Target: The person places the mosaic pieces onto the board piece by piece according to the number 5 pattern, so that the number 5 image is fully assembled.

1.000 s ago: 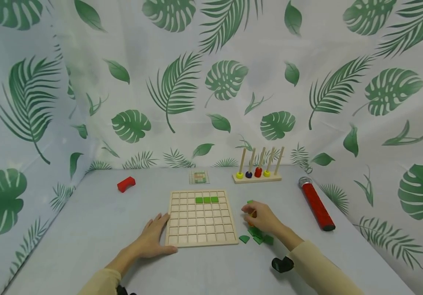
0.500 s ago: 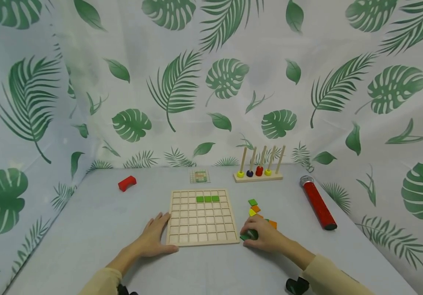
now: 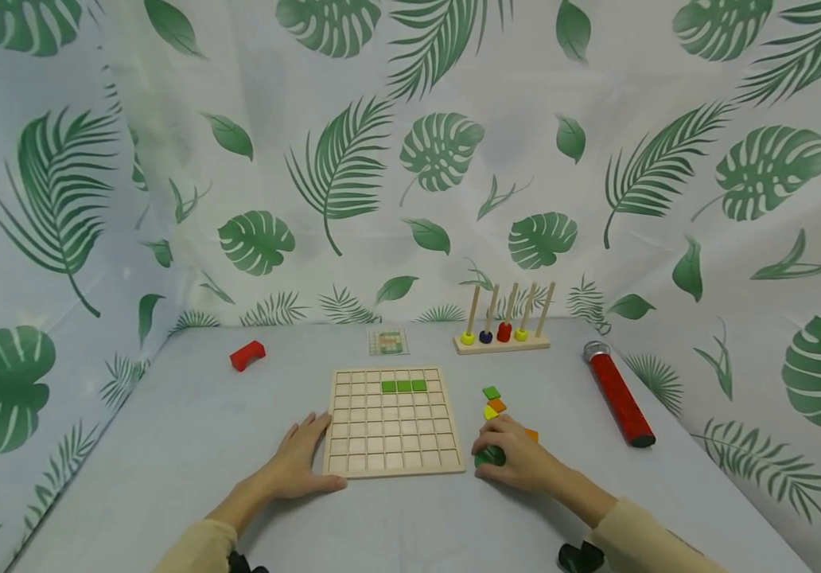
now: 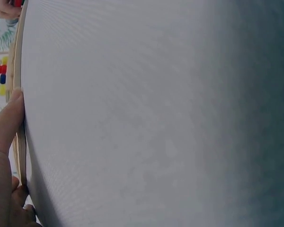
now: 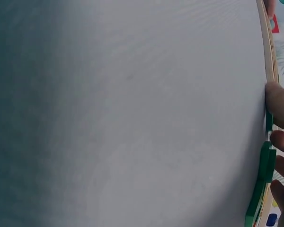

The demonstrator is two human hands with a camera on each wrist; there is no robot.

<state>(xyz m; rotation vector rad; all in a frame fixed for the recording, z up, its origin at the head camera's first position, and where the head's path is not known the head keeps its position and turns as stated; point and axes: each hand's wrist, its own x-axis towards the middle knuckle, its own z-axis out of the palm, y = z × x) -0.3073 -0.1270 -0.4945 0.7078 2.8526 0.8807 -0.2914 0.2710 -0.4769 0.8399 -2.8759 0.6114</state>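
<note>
Loosely extended, the left hand [image 3: 296,464] touches the board [image 3: 394,431], a green piece [image 3: 492,454] pinched in the right hand [image 3: 518,456].

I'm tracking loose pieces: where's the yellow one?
In the head view, the yellow piece lies right of the grid board, between an orange tile and the right hand.

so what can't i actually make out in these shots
Head view: how many dark green pieces there are, since the right hand covers part of the pile.
Head view: the pattern on the small card, too small to read.
Left wrist view: the rest of the left hand, cut off by the left edge.
Right wrist view: the grid of the wooden board, seen nearly edge-on.
</note>
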